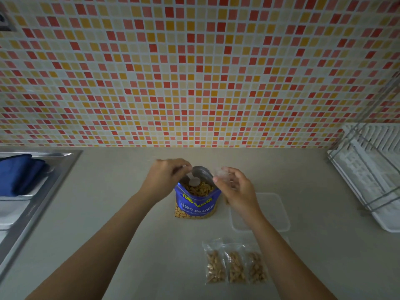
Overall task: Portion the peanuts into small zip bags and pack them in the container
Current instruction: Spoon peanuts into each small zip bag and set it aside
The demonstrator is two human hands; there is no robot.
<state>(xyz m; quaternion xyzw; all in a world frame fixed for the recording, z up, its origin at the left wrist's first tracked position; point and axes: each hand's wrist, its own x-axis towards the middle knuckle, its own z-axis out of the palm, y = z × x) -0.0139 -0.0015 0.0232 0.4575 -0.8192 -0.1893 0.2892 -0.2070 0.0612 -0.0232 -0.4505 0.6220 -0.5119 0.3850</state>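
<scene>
On the beige countertop [104, 182], an open blue bag of salted peanuts [195, 205] stood upright between the two hands. The left hand [167, 173] had its fingers curled round the handle of a white plastic spoon [193, 181], whose bowl lay just inside the bag's mouth above the nuts. The right hand [236, 189], beside the bag's right rim, pinched a small clear zip bag [223, 175] between thumb and fingers; whether that bag held anything could not be told.

Nearer the person, three filled zip bags [236, 266] lay flat in a row, edges touching or overlapping. A clear plastic container [275, 213] sat just right of the peanut bag, partly behind the right forearm.

At the left edge was a steel sink [65, 167] with a blue cloth [19, 174] in it. A white dish rack [368, 169] stood at the far right, below the mosaic-tiled wall [194, 72].
</scene>
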